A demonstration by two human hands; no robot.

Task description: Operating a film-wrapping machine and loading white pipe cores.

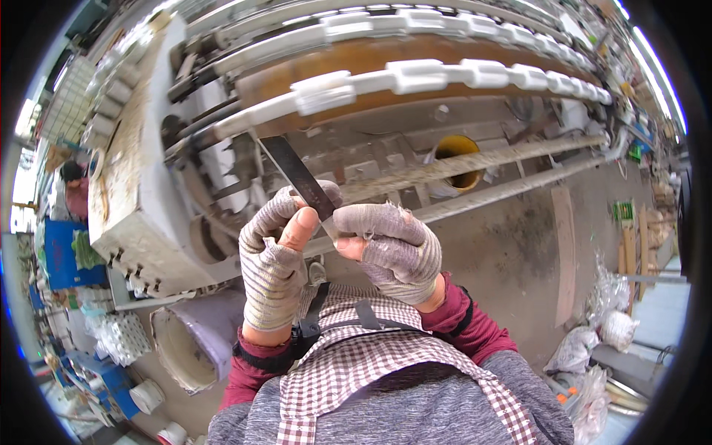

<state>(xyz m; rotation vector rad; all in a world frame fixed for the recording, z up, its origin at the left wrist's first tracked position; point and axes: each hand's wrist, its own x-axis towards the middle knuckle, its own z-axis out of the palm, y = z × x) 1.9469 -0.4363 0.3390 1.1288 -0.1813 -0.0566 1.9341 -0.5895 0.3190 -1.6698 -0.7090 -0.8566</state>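
A dark, flat, blade-like strip (295, 173) with a lighter edge slants up and away from me, between my two hands and the machine. My left hand (274, 256) grips its lower part, with the thumb on the near side and the fingers curled behind. Beside it, my right hand (397, 252) is closed at the strip's lower end, which shows pale between the hands. Both hands wear striped grey gloves with bare thumb tips; the right glove is frayed at the knuckles. The strip's upper end overlaps the machine's front roller.
Ahead is a long machine with rollers bearing white lobed pieces (415, 76). Its worn white housing (130, 193) stands at left. A yellow-lined bucket (454, 178) sits behind low bars (512, 157). A pale tub (185, 348) is at lower left, plastic bags (575, 348) at right. Another person (76, 194) is far left.
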